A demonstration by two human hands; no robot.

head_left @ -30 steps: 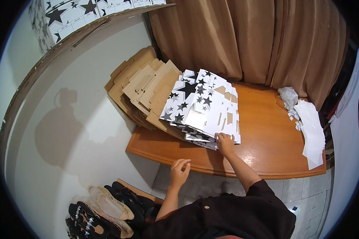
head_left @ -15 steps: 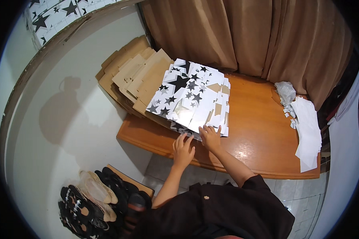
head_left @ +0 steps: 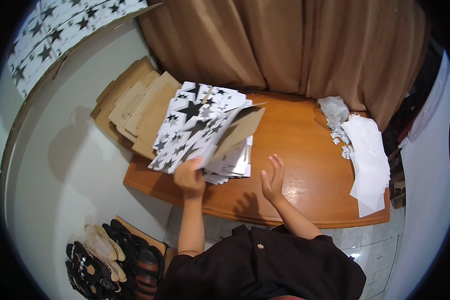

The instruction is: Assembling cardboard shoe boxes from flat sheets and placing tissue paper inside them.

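Note:
My left hand [head_left: 190, 179] is closed on the near edge of a white cardboard sheet [head_left: 201, 131] printed with black and grey stars. This sheet is tilted up off the stack, and its plain brown underside shows on the right. Beneath it lies a stack of similar cut cardboard sheets [head_left: 237, 167], their white edges and flaps uneven. Apart from the stack, my right hand [head_left: 273, 178] is raised over the table with fingers spread, holding nothing; its shadow falls on the wood.
Brown cardboard sheets [head_left: 147, 117] lean left of the stack on the wooden table [head_left: 305, 155]. White paper sheets [head_left: 367, 160], a clear plastic bag [head_left: 334, 109] and small scraps lie at the right. A brown curtain [head_left: 280, 45] hangs behind; shoes [head_left: 105, 250] stand at lower left.
My left hand has taken hold of the top star-printed sheet and lifted it from the stack. My right hand has let go of the stack's edge and moved right. The view has shifted.

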